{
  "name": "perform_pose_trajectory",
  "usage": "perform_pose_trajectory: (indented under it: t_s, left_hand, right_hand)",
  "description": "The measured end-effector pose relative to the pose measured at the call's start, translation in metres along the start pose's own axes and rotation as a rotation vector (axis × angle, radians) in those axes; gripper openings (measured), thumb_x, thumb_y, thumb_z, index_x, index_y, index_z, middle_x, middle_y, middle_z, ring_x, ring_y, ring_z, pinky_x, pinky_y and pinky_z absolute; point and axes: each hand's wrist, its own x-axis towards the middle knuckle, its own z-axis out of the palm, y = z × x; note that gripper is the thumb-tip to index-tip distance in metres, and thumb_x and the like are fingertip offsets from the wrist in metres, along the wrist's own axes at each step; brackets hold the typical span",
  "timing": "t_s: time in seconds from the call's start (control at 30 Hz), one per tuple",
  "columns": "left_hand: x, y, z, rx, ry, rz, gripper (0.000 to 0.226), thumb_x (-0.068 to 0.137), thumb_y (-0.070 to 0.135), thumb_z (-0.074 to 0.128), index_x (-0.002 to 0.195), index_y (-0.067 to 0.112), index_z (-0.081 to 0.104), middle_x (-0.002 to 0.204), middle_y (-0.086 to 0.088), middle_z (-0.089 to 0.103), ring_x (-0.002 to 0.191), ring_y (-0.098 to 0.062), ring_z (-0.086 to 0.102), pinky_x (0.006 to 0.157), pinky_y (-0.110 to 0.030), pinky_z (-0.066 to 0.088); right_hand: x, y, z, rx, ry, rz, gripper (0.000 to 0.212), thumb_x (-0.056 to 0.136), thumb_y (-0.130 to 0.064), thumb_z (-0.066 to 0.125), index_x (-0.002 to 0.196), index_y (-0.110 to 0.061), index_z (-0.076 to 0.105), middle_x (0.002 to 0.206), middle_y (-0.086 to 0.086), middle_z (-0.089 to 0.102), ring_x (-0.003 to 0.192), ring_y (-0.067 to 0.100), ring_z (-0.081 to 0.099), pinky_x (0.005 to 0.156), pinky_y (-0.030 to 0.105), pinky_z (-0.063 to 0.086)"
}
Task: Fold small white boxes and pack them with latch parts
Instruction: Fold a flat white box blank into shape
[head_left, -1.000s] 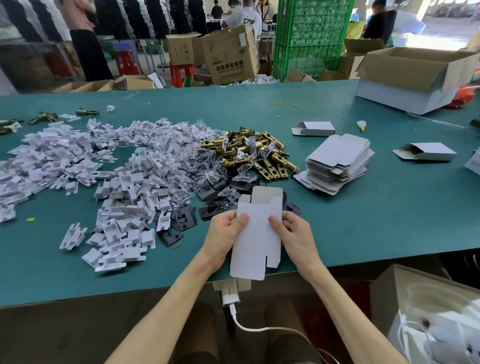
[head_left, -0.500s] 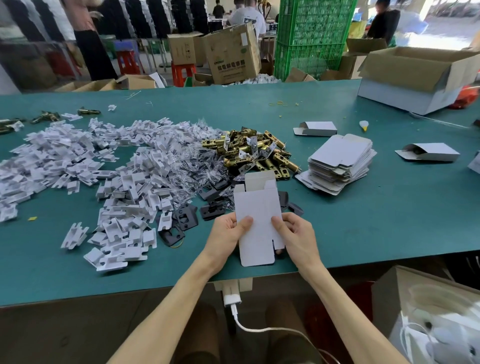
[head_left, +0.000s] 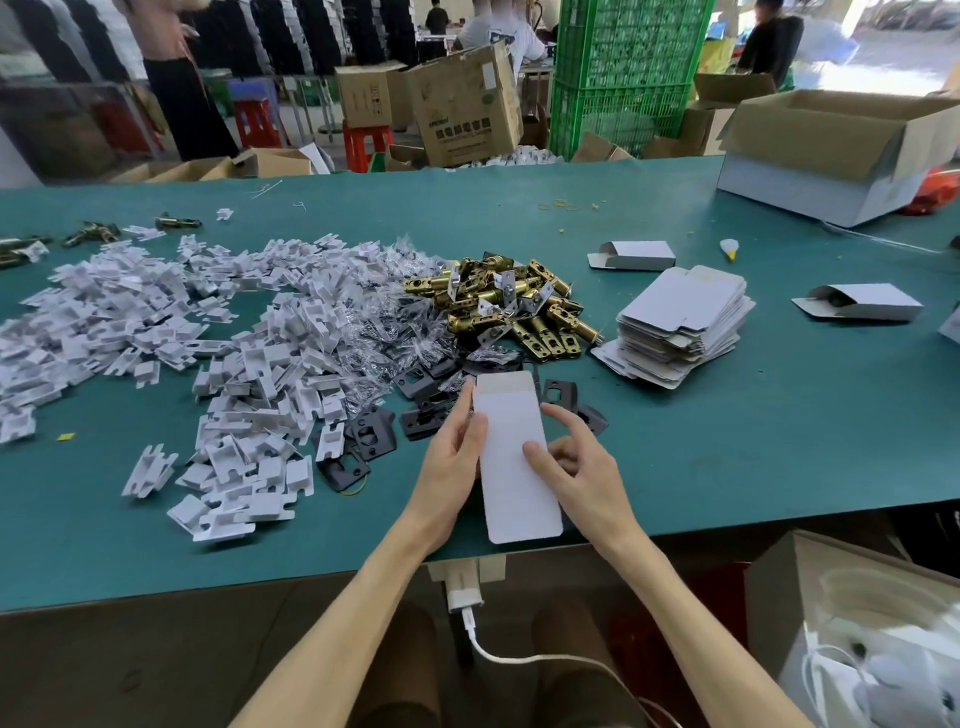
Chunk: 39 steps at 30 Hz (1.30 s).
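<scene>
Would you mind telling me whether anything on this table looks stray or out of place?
A few brass latch parts lie at the far left of the table, well apart from the main brass pile. The stack of flat box blanks leans and fans out. The white box being folded looks undamaged.

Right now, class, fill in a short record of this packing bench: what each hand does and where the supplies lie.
left hand: grips the white box along its left edge
right hand: thumb presses on the box's front
white box: not yet closed, far flap open, above the green table's near edge
brass latches: heaped beyond the box
black plates: scattered between latches and hands
flat box blanks: stacked right of the latches
white inserts: spread across the table's left
</scene>
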Motion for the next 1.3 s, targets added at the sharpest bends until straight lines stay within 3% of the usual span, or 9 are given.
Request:
perform_pose_trajectory:
  t_s: [0.1, 0.2, 0.43, 0.57, 0.7, 0.77, 0.83, 0.97, 1.3]
  left_hand:
    - [0.001, 0.000, 0.000, 0.015, -0.022, 0.005, 0.052, 0.105, 0.033, 0.058, 0.155, 0.040, 0.044, 0.126, 0.004, 0.073, 0.103, -0.020, 0.073, 0.086, -0.045, 0.062]
    - [0.001, -0.001, -0.001, 0.013, -0.002, 0.011, 0.050, 0.102, 0.028, 0.063, 0.150, 0.034, 0.052, 0.120, -0.007, 0.074, 0.103, -0.024, 0.072, 0.088, -0.049, 0.061]
    - [0.002, -0.004, -0.002, 0.066, -0.025, 0.004, 0.029, 0.104, 0.022, 0.062, 0.133, 0.024, 0.065, 0.110, -0.009, 0.075, 0.098, -0.027, 0.072, 0.079, -0.044, 0.062]
    - [0.002, -0.005, 0.000, 0.093, 0.023, 0.014, 0.019, 0.105, 0.024, 0.061, 0.120, 0.017, 0.071, 0.105, -0.004, 0.076, 0.091, -0.021, 0.072, 0.074, -0.038, 0.061]
    - [0.004, -0.006, -0.004, 0.035, 0.044, -0.032, 0.021, 0.102, 0.022, 0.065, 0.115, 0.010, 0.076, 0.109, -0.011, 0.077, 0.098, -0.025, 0.072, 0.088, -0.040, 0.060]
    - [0.003, -0.006, -0.006, -0.001, 0.030, -0.055, 0.022, 0.101, 0.022, 0.066, 0.115, 0.009, 0.076, 0.112, -0.014, 0.077, 0.101, -0.029, 0.072, 0.091, -0.041, 0.059]
    - [0.003, -0.005, -0.006, -0.003, 0.016, -0.053, 0.021, 0.101, 0.022, 0.066, 0.115, 0.009, 0.076, 0.113, -0.015, 0.076, 0.102, -0.029, 0.072, 0.092, -0.043, 0.058]
    - [0.002, -0.005, -0.002, 0.067, -0.025, -0.009, 0.021, 0.103, 0.022, 0.062, 0.114, 0.009, 0.076, 0.109, -0.012, 0.077, 0.097, -0.023, 0.071, 0.089, -0.037, 0.058]
    - [0.001, -0.003, -0.002, 0.058, -0.083, -0.035, 0.025, 0.102, 0.023, 0.064, 0.118, 0.007, 0.076, 0.113, -0.013, 0.078, 0.103, -0.025, 0.073, 0.096, -0.037, 0.057]
  right_hand:
    - [0.002, -0.002, -0.001, 0.059, 0.001, 0.004, 0.050, 0.098, -0.046, 0.061, 0.145, -0.037, 0.045, 0.084, 0.003, 0.074, 0.080, 0.016, 0.071, 0.069, 0.029, 0.055]
    - [0.002, -0.005, -0.001, 0.129, 0.038, 0.011, 0.051, 0.095, -0.047, 0.061, 0.143, -0.036, 0.049, 0.097, -0.001, 0.072, 0.086, 0.013, 0.072, 0.068, 0.026, 0.059]
    - [0.004, -0.004, -0.006, 0.156, 0.024, 0.033, 0.032, 0.100, -0.028, 0.065, 0.132, -0.032, 0.059, 0.089, 0.013, 0.069, 0.081, 0.023, 0.070, 0.067, 0.037, 0.057]
    - [0.002, -0.006, -0.007, 0.184, 0.022, 0.065, 0.028, 0.097, -0.034, 0.064, 0.124, -0.027, 0.063, 0.089, 0.014, 0.070, 0.079, 0.021, 0.068, 0.066, 0.035, 0.054]
    - [0.003, -0.006, -0.008, 0.146, 0.022, 0.085, 0.021, 0.098, -0.036, 0.066, 0.116, -0.026, 0.067, 0.103, 0.001, 0.070, 0.080, 0.013, 0.068, 0.061, 0.025, 0.053]
    - [0.004, -0.004, -0.010, 0.131, 0.023, 0.083, 0.016, 0.100, -0.032, 0.064, 0.113, -0.024, 0.069, 0.108, -0.002, 0.070, 0.065, 0.003, 0.064, 0.051, 0.015, 0.046]
    - [0.003, -0.003, -0.010, 0.153, 0.024, 0.090, 0.019, 0.099, -0.034, 0.066, 0.113, -0.021, 0.070, 0.106, 0.001, 0.070, 0.056, 0.002, 0.061, 0.044, 0.016, 0.042]
    - [0.002, -0.004, -0.011, 0.234, 0.036, 0.094, 0.027, 0.090, -0.043, 0.066, 0.107, -0.023, 0.072, 0.105, -0.004, 0.072, 0.086, 0.012, 0.069, 0.064, 0.023, 0.053]
    - [0.004, -0.002, -0.009, 0.230, 0.085, 0.084, 0.024, 0.087, -0.039, 0.063, 0.097, -0.019, 0.072, 0.098, -0.004, 0.072, 0.084, 0.011, 0.065, 0.067, 0.024, 0.051]
